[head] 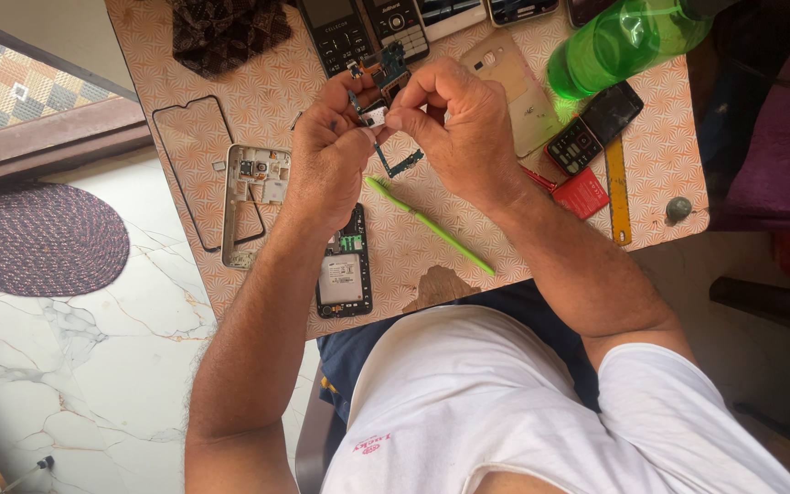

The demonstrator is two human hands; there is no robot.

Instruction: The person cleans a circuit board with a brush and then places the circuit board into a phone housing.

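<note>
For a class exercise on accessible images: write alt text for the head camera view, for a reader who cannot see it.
Seen from above, a person's left hand and right hand pinch a small phone circuit board over a patterned table. A green plastic tool, an opened phone, a bare phone frame and a green bottle lie around them.

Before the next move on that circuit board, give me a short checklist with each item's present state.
1. Circuit board held by both hands: ok, left hand and right hand both pinch it.
2. Small white part gripped at the fingers: ok.
3. Board lifted off the table: cannot tell.
4. Green pry tool nearby: ok, lying free below the hands.
5. Opened phone body and metal frame apart from the hands: ok.
6. Green bottle stable: cannot tell; it lies on its side.
</note>
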